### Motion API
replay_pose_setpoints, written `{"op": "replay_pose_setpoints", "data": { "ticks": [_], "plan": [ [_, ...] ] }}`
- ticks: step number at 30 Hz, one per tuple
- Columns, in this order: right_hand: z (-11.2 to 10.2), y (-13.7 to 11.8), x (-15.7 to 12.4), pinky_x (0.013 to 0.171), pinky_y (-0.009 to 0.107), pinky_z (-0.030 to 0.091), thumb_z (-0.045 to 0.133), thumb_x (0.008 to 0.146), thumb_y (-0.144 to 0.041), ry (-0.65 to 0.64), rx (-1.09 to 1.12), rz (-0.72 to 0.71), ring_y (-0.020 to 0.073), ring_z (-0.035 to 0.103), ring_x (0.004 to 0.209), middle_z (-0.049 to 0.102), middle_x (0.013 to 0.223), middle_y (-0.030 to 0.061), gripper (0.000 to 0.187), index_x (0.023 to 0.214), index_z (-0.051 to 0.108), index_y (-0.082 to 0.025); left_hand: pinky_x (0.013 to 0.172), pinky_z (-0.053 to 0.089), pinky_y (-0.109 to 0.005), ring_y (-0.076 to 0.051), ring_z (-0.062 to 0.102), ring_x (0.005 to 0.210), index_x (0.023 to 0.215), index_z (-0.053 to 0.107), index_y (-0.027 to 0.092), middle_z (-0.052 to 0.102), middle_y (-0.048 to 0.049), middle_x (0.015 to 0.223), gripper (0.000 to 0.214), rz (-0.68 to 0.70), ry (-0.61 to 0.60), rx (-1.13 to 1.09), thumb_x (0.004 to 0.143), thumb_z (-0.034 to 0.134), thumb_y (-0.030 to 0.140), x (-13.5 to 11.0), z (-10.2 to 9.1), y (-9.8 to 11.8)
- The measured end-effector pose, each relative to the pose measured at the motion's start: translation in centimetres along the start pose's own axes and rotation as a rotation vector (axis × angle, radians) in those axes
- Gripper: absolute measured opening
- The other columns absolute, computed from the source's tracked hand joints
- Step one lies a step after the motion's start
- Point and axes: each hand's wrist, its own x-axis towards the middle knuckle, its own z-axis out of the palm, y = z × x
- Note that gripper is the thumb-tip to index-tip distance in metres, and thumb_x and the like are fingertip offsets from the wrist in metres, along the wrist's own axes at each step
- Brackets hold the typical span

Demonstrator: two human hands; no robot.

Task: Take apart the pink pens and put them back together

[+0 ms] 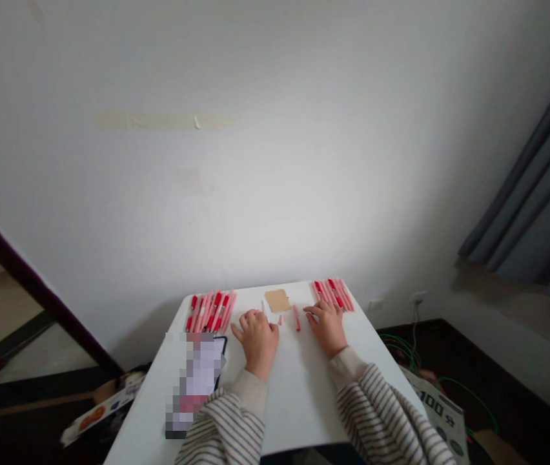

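My left hand (257, 334) rests on the white table (299, 394) with its fingers curled under. A small pink piece (280, 320) and a white strip (264, 309) lie just to its right. My right hand (327, 325) lies beside it, fingers bent and reaching toward a row of pink and red pens (333, 294) at the far right. One loose pink pen (296, 318) lies between my hands. Another row of pink and red pens (210, 310) sits at the far left.
A tan square card (277, 300) lies at the far middle of the table. A phone (202, 371) lies by my left forearm. A white wall stands right behind the table. Green cables (403, 352) and printed boxes lie on the floor at both sides.
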Motion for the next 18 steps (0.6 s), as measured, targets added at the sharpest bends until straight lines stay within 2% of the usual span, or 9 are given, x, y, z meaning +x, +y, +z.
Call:
{"op": "replay_pose_setpoints", "data": {
  "ticks": [6, 18],
  "plan": [
    [-0.03, -0.09, -0.04, 0.096, 0.039, 0.024, 0.055, 0.087, -0.022, 0.000, 0.016, -0.002, 0.0198, 0.052, 0.099, 0.064, 0.092, 0.0030, 0.021, 0.097, 0.072, -0.030, 0.100, 0.026, -0.059, -0.028, 0.041, 0.113, 0.094, 0.065, 0.019, 0.055, -0.0105, 0.113, 0.023, 0.050, -0.038, -0.024, 0.077, 0.052, 0.026, -0.18, -0.03, 0.11],
    [-0.10, -0.07, -0.05, 0.096, 0.039, 0.024, 0.054, 0.088, -0.023, 0.000, 0.043, 0.002, 0.0200, 0.051, 0.099, 0.064, 0.092, 0.0037, 0.021, 0.096, 0.072, -0.029, 0.100, 0.025, -0.060, -0.028, 0.040, 0.112, 0.091, 0.066, 0.019, 0.055, -0.0101, 0.112, 0.022, 0.051, -0.028, -0.029, 0.078, 0.053, 0.031, -0.14, 0.24, -0.13]
  ]
}}
